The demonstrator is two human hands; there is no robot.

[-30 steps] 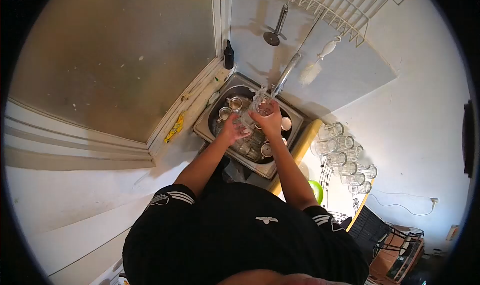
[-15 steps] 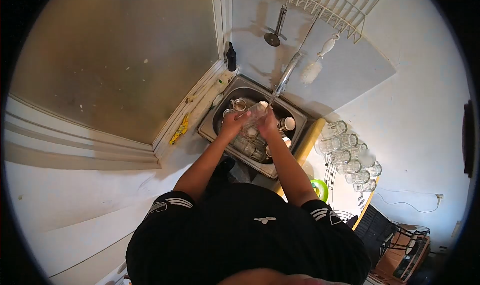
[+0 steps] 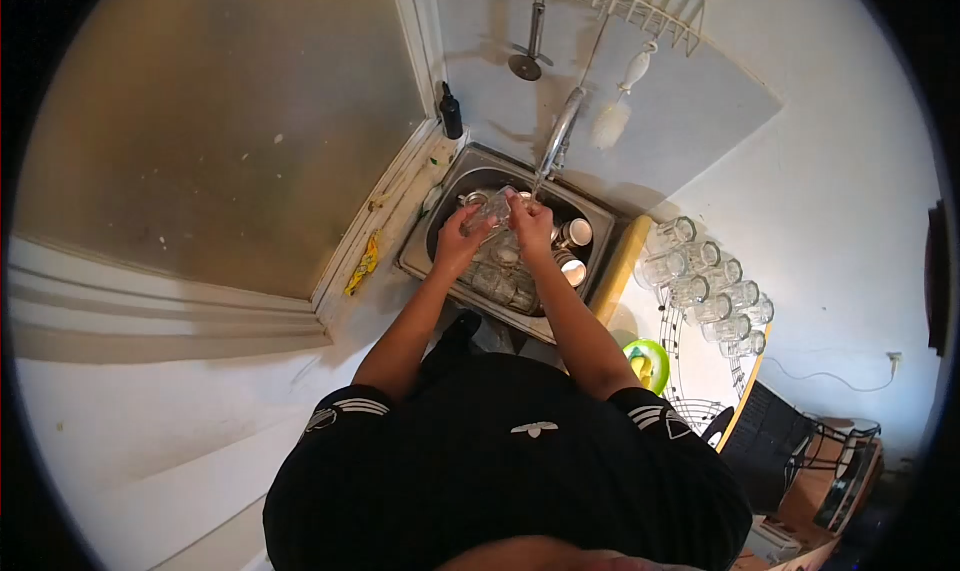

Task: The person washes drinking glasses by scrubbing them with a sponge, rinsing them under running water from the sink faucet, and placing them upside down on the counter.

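Above the metal sink (image 3: 420, 244), a clear glass mug (image 3: 488, 214) is held between both hands. My left hand (image 3: 461, 239) has its fingers round the mug's left and lower side. My right hand (image 3: 530, 223) grips the mug's upper right end, close beside the thin water stream from the faucet (image 3: 562, 136). Beneath the hands, several clear glasses (image 3: 494, 282) lie in the basin. White cups (image 3: 575, 233) stand on the basin's right side, and part of another cup shows behind my left hand.
Several glass mugs (image 3: 714, 308) stand on the counter at right, near a green bowl (image 3: 646, 366) with something yellow inside. A dark bottle (image 3: 451, 113) stands on the sill. A brush (image 3: 611, 123) hangs below the wire rack (image 3: 640, 11). A yellow packet (image 3: 364, 265) lies left.
The glass has moved away from the faucet, slightly left and up, and is tilted between both hands. My left hand, apart from it at first, now holds it. The camera view has shifted slightly.
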